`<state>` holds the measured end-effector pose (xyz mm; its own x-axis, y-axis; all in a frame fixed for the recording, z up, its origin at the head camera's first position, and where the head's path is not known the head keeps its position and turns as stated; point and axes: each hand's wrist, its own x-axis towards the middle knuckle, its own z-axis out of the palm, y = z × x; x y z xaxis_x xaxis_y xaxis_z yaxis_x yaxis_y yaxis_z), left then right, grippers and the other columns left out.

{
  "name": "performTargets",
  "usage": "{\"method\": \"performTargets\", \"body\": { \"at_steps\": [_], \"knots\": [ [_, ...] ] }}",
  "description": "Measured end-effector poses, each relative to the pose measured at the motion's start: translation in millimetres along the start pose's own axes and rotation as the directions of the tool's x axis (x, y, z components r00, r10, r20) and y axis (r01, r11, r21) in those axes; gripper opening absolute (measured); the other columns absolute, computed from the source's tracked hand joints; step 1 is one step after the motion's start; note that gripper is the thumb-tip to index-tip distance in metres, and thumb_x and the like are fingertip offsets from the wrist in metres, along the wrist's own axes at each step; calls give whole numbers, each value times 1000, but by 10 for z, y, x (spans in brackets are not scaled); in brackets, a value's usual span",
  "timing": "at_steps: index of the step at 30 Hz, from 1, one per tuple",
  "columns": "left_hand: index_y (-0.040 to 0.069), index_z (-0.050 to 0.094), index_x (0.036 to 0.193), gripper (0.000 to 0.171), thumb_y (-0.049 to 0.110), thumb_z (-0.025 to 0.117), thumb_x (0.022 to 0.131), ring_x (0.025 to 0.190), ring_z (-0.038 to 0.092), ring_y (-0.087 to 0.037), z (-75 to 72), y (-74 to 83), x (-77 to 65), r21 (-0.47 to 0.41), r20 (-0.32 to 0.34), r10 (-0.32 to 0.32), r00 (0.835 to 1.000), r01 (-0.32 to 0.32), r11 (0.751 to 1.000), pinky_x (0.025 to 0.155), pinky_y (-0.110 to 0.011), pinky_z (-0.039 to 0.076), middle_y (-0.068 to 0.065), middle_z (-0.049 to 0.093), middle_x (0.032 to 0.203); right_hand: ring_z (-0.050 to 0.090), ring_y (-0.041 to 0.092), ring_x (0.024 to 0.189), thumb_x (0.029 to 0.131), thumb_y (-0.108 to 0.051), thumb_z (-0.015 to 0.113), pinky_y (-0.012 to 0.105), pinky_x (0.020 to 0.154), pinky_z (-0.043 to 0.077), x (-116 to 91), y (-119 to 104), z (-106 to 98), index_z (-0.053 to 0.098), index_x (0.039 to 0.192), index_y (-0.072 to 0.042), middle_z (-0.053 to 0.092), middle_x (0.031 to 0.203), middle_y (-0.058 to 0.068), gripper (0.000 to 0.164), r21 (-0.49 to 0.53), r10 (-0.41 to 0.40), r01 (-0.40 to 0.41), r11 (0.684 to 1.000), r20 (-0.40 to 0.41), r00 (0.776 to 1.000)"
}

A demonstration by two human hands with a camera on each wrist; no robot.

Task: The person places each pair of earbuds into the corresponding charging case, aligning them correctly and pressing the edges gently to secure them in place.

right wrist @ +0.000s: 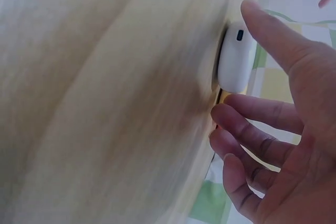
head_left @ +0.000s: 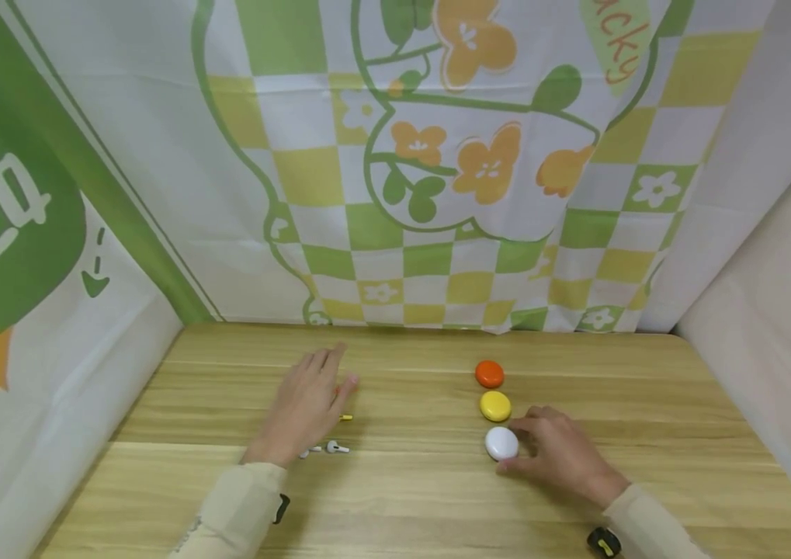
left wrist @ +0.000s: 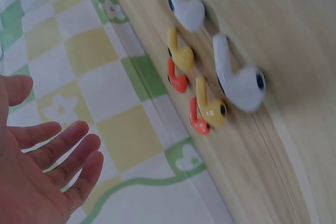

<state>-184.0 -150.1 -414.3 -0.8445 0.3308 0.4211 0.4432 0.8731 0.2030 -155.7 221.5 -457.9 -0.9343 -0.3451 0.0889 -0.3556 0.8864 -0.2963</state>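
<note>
My left hand (head_left: 302,407) hovers with spread fingers over the earbuds on the left, holding nothing. In the left wrist view lie a white earbud (left wrist: 247,88) and its twin, a yellow earbud (left wrist: 212,111) with another, and a red earbud (left wrist: 199,124) with its match. On the right, my right hand (head_left: 563,454) has thumb and index finger on either side of a round white earbud case (head_left: 501,443); whether they touch it is unclear. Beyond it stand a yellow case (head_left: 495,406) and an orange-red case (head_left: 489,374). In the right wrist view, the white case (right wrist: 234,59) shows a dark port.
A wood-grain table (head_left: 409,497) carries everything. Its back edge meets a green-and-yellow checked cloth (head_left: 430,256), and printed white cloths hang at both sides. A black band (head_left: 603,542) is around the right wrist, another (head_left: 282,508) around the left.
</note>
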Motion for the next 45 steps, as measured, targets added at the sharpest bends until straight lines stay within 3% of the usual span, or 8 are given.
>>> {"method": "performTargets", "body": {
  "at_steps": [11,19,24,28,35,45],
  "knots": [
    [6,43,138,53,43,39,99,116,50,-33,92,317,-8,-100,138,-7,990,21,995,100,-46,38,-14,56,125,50,8,77,61,-54,81,32,68,44,21,-16,40,72,101,-13,59,87,-5,58,-11,-41,40,999,-47,998],
    [10,52,132,50,46,40,98,116,51,-26,180,509,-22,-232,195,11,981,35,972,95,-46,42,-6,57,123,52,9,79,60,-55,80,34,71,46,18,-53,35,72,102,-13,61,91,-3,59,-19,-51,50,999,-71,996],
    [14,55,129,60,58,31,96,109,53,-18,217,616,-35,-358,259,12,966,84,930,89,-41,45,0,56,123,53,10,81,60,-56,80,33,71,48,14,-148,-9,72,103,-15,61,94,-2,61,-19,-76,75,997,-118,990],
    [15,57,126,58,58,33,95,101,55,-13,256,692,-32,-443,277,23,961,107,890,82,-34,47,4,59,113,53,9,81,60,-56,80,32,69,48,23,-256,-60,72,103,-17,60,94,-5,59,2,-108,110,994,-181,978],
    [13,60,122,47,49,41,97,94,56,-9,298,791,-18,-564,315,48,948,146,812,79,-28,48,6,60,106,55,5,81,60,-50,83,29,66,50,58,-419,-129,73,101,-19,60,94,-9,52,44,-233,262,964,-337,912],
    [17,64,115,43,49,43,96,88,57,-8,286,895,-2,-670,355,50,934,217,710,77,-26,48,7,63,103,62,12,90,64,-36,86,32,73,53,112,-552,-179,68,109,-15,64,103,-4,53,146,-314,406,902,-423,850]
  ]
}}
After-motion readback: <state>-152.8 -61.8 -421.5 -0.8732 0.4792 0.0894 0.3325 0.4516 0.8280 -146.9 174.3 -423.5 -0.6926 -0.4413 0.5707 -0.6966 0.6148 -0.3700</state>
